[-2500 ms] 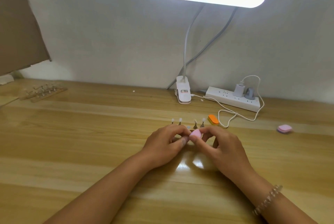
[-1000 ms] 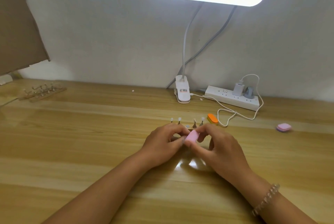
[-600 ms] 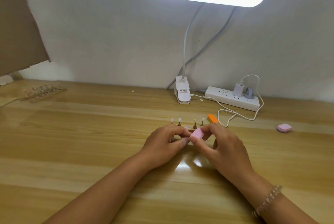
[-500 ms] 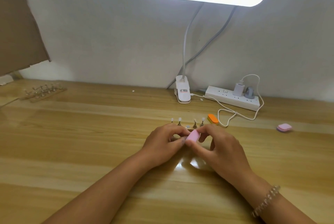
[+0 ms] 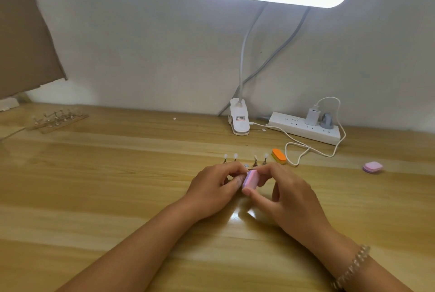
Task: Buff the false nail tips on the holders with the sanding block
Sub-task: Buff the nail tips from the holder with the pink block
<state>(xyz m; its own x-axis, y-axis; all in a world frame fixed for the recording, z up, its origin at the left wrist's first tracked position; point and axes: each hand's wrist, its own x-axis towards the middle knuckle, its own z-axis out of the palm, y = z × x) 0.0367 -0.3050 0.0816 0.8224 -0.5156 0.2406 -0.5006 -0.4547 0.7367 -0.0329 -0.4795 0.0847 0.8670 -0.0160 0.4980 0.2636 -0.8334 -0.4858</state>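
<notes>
My right hand (image 5: pixel 282 194) pinches a small pink sanding block (image 5: pixel 250 179) between thumb and fingers at the table's middle. My left hand (image 5: pixel 215 185) has its fingers curled around a nail-tip holder pressed against the block; the holder and its tip are hidden by the fingers. Just behind my hands a row of several small holders with pale nail tips (image 5: pixel 244 159) stands upright on the wooden table (image 5: pixel 117 185).
An orange sanding block (image 5: pixel 279 156) lies right of the row, another pink block (image 5: pixel 372 167) far right. A clip lamp base (image 5: pixel 239 121), a white power strip (image 5: pixel 306 128) with cable and a second strip of holders (image 5: pixel 57 118) at far left sit near the wall.
The pink block has rocked back and forth slightly against the tip held in my left hand. Both hands stay in the same spot.
</notes>
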